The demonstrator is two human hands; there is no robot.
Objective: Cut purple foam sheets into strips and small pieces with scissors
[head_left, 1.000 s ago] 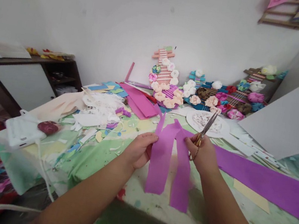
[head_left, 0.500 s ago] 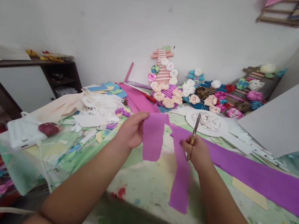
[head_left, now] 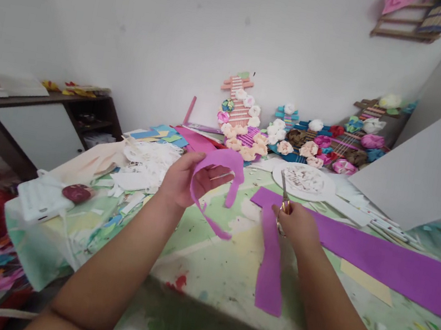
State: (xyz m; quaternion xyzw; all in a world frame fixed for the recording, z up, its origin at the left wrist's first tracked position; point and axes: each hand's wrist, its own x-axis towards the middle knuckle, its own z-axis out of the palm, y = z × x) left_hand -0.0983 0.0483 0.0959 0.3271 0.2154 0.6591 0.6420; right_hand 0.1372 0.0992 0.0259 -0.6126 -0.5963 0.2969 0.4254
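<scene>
My left hand (head_left: 186, 179) is raised over the table, palm up, holding a cut-off purple paper strip (head_left: 221, 162) that curls over its fingers and droops down. My right hand (head_left: 297, 226) grips small gold-handled scissors (head_left: 283, 198), blades pointing away toward the white plate. It rests on the long purple paper sheet (head_left: 378, 259) that runs to the right edge. A second cut strip (head_left: 271, 266) still hangs from that sheet toward me.
A paint-stained green table (head_left: 222, 278) holds white paper scraps (head_left: 149, 161), coloured paper sheets (head_left: 166, 134), a white plate (head_left: 306, 180) and paper-flower crafts (head_left: 292, 137) along the wall. A white charger block (head_left: 40, 194) lies at left. Grey boards (head_left: 436, 161) lean at right. A dark shelf (head_left: 43, 113) stands left.
My left hand has lifted one purple strip free of the sheet and carried it up and left, where it now curls. My right hand with the scissors has shifted slightly.
</scene>
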